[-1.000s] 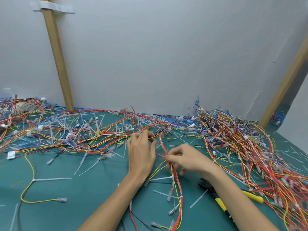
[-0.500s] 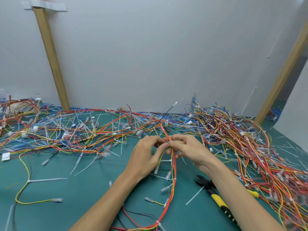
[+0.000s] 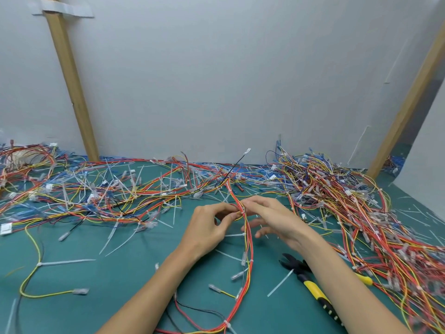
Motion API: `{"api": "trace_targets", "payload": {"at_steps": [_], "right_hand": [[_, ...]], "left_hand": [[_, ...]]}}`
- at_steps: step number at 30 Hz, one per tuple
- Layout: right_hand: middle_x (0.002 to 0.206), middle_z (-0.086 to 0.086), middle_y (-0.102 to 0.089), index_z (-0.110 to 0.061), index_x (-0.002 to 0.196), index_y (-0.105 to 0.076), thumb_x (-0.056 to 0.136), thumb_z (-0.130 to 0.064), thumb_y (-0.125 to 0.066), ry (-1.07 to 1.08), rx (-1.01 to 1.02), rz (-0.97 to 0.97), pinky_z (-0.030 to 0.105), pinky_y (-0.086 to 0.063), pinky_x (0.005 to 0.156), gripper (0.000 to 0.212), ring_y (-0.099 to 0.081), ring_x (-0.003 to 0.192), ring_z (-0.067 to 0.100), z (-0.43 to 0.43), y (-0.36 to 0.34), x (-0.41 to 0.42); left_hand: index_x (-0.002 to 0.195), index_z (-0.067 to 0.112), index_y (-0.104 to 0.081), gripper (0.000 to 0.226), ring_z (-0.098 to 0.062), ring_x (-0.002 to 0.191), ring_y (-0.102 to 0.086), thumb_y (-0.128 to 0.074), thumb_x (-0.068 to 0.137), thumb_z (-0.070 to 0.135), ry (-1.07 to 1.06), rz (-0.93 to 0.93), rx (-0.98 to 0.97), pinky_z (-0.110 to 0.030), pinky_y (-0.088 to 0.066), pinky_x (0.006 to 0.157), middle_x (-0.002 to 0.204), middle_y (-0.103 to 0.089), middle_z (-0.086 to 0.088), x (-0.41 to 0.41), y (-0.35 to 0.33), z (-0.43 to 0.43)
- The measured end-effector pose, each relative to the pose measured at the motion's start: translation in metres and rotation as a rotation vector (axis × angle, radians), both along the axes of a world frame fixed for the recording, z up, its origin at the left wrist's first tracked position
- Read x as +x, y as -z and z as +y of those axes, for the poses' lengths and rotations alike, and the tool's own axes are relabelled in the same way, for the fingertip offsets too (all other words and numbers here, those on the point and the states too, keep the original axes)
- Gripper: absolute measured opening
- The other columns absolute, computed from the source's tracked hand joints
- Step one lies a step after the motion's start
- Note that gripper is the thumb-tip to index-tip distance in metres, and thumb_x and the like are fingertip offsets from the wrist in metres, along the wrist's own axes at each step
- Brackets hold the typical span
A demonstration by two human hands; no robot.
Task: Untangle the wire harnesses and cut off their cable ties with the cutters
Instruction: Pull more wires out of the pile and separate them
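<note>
the left hand (image 3: 207, 229) and right hand (image 3: 273, 219) have come close and both pinch the harness (image 3: 250, 247) mid mat (image 3: 120, 297), so untangling seems not done, and the cutters (image 3: 310, 285) lie unused by the right arm.

Green mat (image 3: 120, 285), white wall (image 3: 228, 80), taped wooden post (image 3: 69, 80).

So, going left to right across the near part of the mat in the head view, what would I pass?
Loose yellow wire → left hand → red and yellow harness that both hands pinch → right hand → cutters → big heap of harnesses.
</note>
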State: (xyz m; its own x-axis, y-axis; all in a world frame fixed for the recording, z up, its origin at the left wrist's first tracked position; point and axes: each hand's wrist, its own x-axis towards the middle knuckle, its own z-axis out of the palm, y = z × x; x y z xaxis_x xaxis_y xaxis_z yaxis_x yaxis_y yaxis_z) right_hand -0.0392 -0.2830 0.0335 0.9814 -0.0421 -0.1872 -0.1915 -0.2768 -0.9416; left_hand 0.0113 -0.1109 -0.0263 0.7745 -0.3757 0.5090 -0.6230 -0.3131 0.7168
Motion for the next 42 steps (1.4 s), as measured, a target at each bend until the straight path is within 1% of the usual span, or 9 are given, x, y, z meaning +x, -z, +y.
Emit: {"api": "trace_targets", "payload": {"at_steps": [5, 9, 14, 17, 21, 23, 30, 37, 42], "right_hand": [[0.084, 0.001, -0.076, -0.021, 0.095, -0.07, 0.08, -0.047, -0.079, 0.121, -0.307, -0.062, 0.025, -0.05, 0.05, 0.031, -0.073, 0.074, 0.016, 0.005, 0.001, -0.001], [0.067, -0.001, -0.073, -0.021, 0.074, -0.075, 0.084, -0.048, -0.072, 0.098, -0.523, -0.137, 0.031, -0.056, 0.062, 0.028, -0.065, 0.064, 0.014, 0.005, 0.005, 0.001], [0.066, 0.001, -0.064, -0.019, 0.07, -0.065, 0.095, -0.032, -0.058, -0.068, -0.749, -0.238, 0.034, -0.043, 0.067, 0.029, -0.057, 0.071, 0.021, 0.007, 0.004, 0.005], [0.08, 0.001, -0.071, -0.017, 0.083, -0.071, 0.095, -0.04, -0.056, -0.12, -0.816, -0.212, 0.034, -0.049, 0.074, 0.03, -0.06, 0.083, 0.021, 0.009, 0.007, 0.005], [0.094, -0.011, -0.073, -0.03, 0.088, -0.072, 0.08, -0.057, -0.061, 0.074, -0.976, -0.275, 0.032, -0.047, 0.075, 0.03, -0.063, 0.099, 0.02, 0.014, 0.01, 0.004], [0.093, -0.009, -0.072, -0.029, 0.088, -0.07, 0.076, -0.056, -0.062, 0.096, -1.002, -0.279, 0.032, -0.047, 0.074, 0.03, -0.065, 0.098, 0.023, 0.017, 0.013, 0.005], [0.077, 0.002, -0.06, -0.02, 0.07, -0.046, 0.074, -0.044, -0.053, 0.084, -1.066, -0.279, 0.034, -0.037, 0.063, 0.024, -0.06, 0.084, 0.036, 0.025, 0.022, 0.003], [0.083, 0.009, -0.066, -0.019, 0.074, -0.05, 0.073, -0.04, -0.053, 0.121, -1.12, -0.352, 0.034, -0.034, 0.061, 0.021, -0.063, 0.086, 0.04, 0.033, 0.02, -0.003], [0.082, 0.007, -0.062, -0.02, 0.076, -0.046, 0.08, -0.041, -0.052, 0.103, -1.045, -0.285, 0.035, -0.036, 0.062, 0.022, -0.062, 0.088, 0.038, 0.033, 0.018, 0.0]], "left_hand": [[0.097, 0.028, -0.075, 0.013, -0.005, 0.064, -0.06, -0.066, 0.093, 0.02, 0.001, -0.03, 0.039, -0.015, -0.043, 0.062, 0.08, -0.07, 0.023, 0.003, 0.003, 0.0], [0.105, 0.031, -0.073, 0.015, -0.011, 0.06, -0.058, -0.067, 0.09, 0.031, -0.043, -0.026, 0.02, -0.028, -0.051, 0.064, 0.086, -0.07, 0.019, 0.003, 0.005, -0.001], [0.105, 0.027, -0.075, 0.016, -0.007, 0.081, -0.065, -0.066, 0.093, 0.029, 0.054, 0.006, -0.001, -0.023, -0.053, 0.074, 0.098, -0.068, 0.02, 0.003, 0.002, 0.0], [0.09, 0.025, -0.074, 0.007, -0.008, 0.073, -0.067, -0.069, 0.092, 0.022, 0.055, 0.064, 0.047, -0.027, -0.053, 0.072, 0.079, -0.072, 0.016, 0.005, 0.001, 0.002], [0.082, 0.023, -0.068, 0.012, -0.004, 0.066, -0.062, -0.069, 0.092, 0.016, 0.033, 0.051, 0.096, -0.021, -0.049, 0.068, 0.07, -0.068, 0.009, 0.003, 0.0, 0.001], [0.085, 0.023, -0.067, 0.012, -0.002, 0.072, -0.06, -0.066, 0.093, 0.014, 0.036, 0.022, 0.131, -0.018, -0.046, 0.072, 0.074, -0.067, 0.013, 0.001, 0.0, 0.0], [0.084, 0.019, -0.062, 0.013, -0.021, 0.078, -0.06, -0.057, 0.088, 0.006, 0.036, 0.019, 0.194, -0.041, -0.05, 0.077, 0.076, -0.066, 0.006, -0.005, -0.003, -0.005], [0.081, 0.027, -0.046, 0.013, -0.029, 0.077, -0.055, -0.045, 0.069, 0.022, -0.121, -0.082, 0.346, -0.037, -0.047, 0.06, 0.073, -0.061, 0.003, -0.009, -0.005, -0.007], [0.09, 0.025, -0.052, 0.012, -0.026, 0.087, -0.06, -0.055, 0.08, 0.017, -0.255, -0.113, 0.374, -0.036, -0.044, 0.062, 0.087, -0.067, 0.007, -0.012, -0.008, -0.009]]}}
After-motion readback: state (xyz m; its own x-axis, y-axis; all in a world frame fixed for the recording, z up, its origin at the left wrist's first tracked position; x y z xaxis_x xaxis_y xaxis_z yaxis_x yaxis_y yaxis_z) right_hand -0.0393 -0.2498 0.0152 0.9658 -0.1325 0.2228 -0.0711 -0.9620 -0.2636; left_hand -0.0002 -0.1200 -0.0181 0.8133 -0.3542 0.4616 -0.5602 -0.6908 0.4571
